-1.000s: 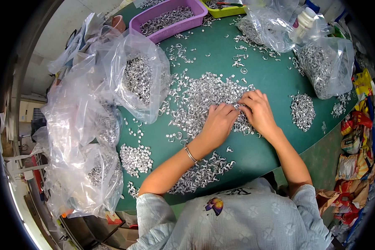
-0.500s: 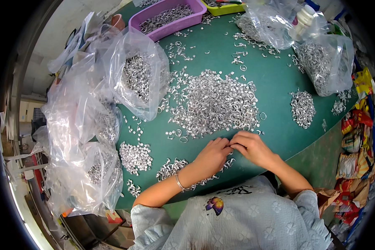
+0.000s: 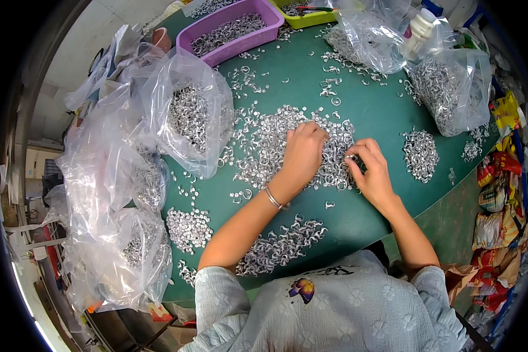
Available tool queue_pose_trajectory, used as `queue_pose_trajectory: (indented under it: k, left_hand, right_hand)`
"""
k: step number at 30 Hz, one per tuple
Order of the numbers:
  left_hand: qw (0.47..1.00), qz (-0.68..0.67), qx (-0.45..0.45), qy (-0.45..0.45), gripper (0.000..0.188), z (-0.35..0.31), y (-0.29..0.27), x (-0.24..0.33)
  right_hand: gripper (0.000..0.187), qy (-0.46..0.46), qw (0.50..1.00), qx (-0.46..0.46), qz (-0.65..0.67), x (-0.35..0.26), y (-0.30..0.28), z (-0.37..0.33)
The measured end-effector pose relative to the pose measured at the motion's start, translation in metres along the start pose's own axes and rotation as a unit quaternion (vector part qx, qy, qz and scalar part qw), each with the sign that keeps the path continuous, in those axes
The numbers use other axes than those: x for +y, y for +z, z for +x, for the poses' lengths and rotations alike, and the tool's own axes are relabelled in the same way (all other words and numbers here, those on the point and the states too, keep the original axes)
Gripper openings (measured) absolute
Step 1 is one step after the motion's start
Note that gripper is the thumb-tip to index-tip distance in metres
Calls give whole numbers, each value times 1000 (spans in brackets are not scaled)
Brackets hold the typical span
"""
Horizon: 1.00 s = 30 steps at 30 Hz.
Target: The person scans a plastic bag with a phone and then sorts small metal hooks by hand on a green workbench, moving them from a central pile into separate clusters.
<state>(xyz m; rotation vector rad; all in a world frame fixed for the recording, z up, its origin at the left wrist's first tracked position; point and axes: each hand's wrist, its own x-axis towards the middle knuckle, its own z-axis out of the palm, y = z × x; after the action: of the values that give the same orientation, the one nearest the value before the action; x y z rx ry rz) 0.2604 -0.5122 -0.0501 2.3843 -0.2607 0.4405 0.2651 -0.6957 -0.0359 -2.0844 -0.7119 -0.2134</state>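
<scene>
A heap of small silver metal rings and curved pieces (image 3: 270, 146) lies mid-table. My left hand (image 3: 304, 154) reaches over its middle, fingers curled down into the pieces; their tips are hidden. At the heap's right edge, my right hand (image 3: 371, 173) has thumb and forefinger closed round a small silver metal piece (image 3: 351, 157). One loose curved piece (image 3: 330, 205) lies on the green table just below the heap. Nearer to me, partly behind my left forearm, is a bank of curved silver pieces (image 3: 281, 246).
Clear bags of metal parts (image 3: 190, 117) crowd the left side. A purple basin (image 3: 229, 50) and a yellow-green tray (image 3: 308, 20) stand at the far edge. More bags (image 3: 452, 88), a white bottle (image 3: 419, 32) and a small pile (image 3: 420, 155) are on the right.
My hands were together below the heap. They have separated and moved away from me onto it, uncovering the near bank and a loose curved piece. The view has shifted slightly.
</scene>
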Motion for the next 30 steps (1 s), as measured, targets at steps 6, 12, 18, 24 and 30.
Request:
queue_pose_trajectory:
  k: [6,12,18,24,30]
  left_hand:
    - [981,-161,-20,-107,8,-28,-35,32]
    - [981,-100,-160,-50,26,-106,-33,44]
    - [990,-12,-137,21,37,-102,-24,64]
    - [975,-36,-214,55,26,-120,-18,56]
    - [979,-131,-157,19,23,-130,-39,48]
  right_hand:
    - [16,3,995,-97,28,-19,-13,-14]
    - [8,-22,961,-259,94,-26,-7,-25]
    - [8,-45,983,-8,-179,26,-1,49]
    - [7,-29,986,-33,-159,29,-4,52]
    - [5,74,977,-165,117,-28,-13,-18]
